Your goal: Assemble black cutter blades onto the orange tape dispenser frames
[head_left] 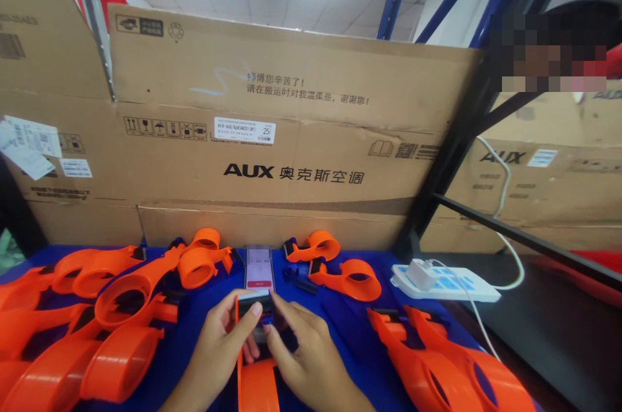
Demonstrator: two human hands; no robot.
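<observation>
Dispenser [259,389] — left hand [224,328] and right hand [305,342] pinch its dark head [246,304]; apparently a fitting step — the next move likely wants steady thumb pressure.

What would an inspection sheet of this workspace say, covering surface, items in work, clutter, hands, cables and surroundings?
Surface: blue tabletop, much of it covered.
Items in work: one orange tape dispenser, held at its dark end.
Clutter: other dispensers at left, right and back; small dark blue parts; lit phone beyond the hands.
Hands: left hand grips the dispenser, thumb on its dark end; right hand has its fingers at the same end.
Cables: white cable from the power strip; thinner cord from a plug in it, far end not visible.
Surroundings: printed cardboard behind; another person, partly visible, upper right.
</observation>
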